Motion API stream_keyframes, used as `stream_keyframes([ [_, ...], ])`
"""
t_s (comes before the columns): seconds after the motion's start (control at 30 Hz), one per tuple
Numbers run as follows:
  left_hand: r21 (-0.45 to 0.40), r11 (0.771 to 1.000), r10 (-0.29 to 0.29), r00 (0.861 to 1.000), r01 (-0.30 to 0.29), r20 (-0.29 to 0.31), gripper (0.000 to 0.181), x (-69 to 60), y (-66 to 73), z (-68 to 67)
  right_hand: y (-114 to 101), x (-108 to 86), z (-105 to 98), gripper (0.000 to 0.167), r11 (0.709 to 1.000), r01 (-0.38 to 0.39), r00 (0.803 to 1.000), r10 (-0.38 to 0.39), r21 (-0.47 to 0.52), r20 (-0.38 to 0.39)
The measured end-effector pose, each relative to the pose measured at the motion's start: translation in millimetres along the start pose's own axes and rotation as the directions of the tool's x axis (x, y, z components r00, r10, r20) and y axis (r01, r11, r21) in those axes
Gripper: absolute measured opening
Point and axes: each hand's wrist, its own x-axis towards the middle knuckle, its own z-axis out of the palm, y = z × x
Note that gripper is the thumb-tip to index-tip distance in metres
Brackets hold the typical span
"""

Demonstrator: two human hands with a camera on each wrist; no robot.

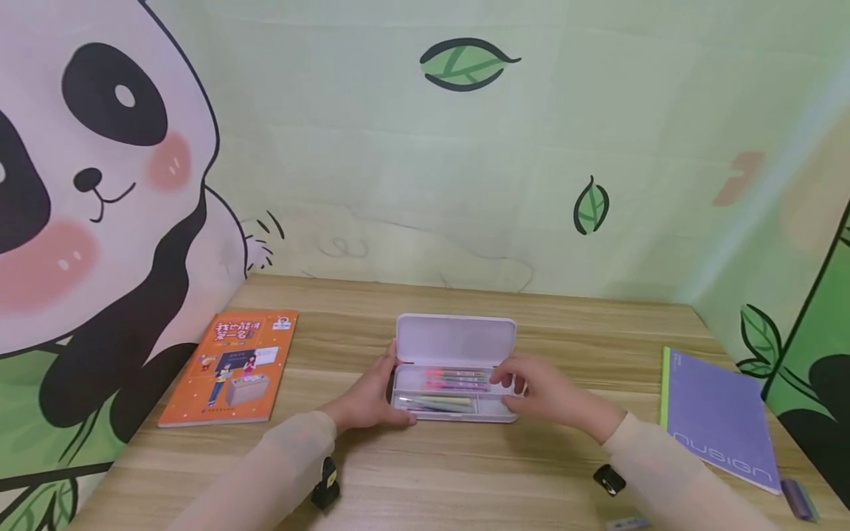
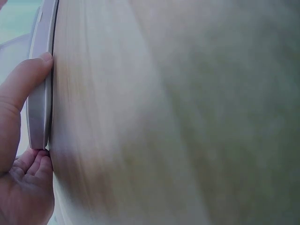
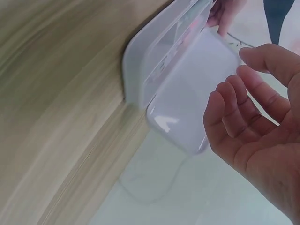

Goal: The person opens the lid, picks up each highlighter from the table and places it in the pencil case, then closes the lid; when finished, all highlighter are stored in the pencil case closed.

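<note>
An open white pencil case [image 1: 456, 339] lies on the wooden table, its lid tilted back. Several pens with pink ends [image 1: 458, 378] fill its rear compartment, and several pale green and grey pens or pencils [image 1: 438, 404] lie in the front one. My left hand [image 1: 365, 394] grips the left end; in the left wrist view the thumb [image 2: 35, 75] presses the front side and the other fingers bend at the corner. Over the right end hovers my right hand [image 1: 547, 391], thumb and fingers apart and loosely bent, holding nothing; the right wrist view shows it beside the lid [image 3: 192, 89].
On the left lies an orange book [image 1: 229, 369]. A purple notebook [image 1: 717, 420] with a green spine is at the right, with a small dark purple object [image 1: 799, 500] near its front corner. A partly hidden small pale item [image 1: 627, 523] sits at the bottom edge.
</note>
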Motion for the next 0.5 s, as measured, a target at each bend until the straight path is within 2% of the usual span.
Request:
stream_keyframes([
  [0.17,0.019,1.000,0.000,1.000,0.000,0.009,0.137,0.9,-0.8,-0.1,4,-26.7,-12,0.023,0.999,-0.034,0.999,0.034,-0.014,-0.011],
  [0.33,0.022,1.000,-0.013,1.000,0.012,0.018,0.138,0.7,-0.8,-0.8,7,-60.0,-25,0.020,0.995,-0.097,0.994,0.096,0.011,0.041],
  [0.5,0.012,1.000,-0.009,1.000,0.009,0.018,0.138,0.5,-0.7,-1.1,13,-94.1,-32,0.022,0.994,-0.092,0.991,0.086,0.052,0.104],
])
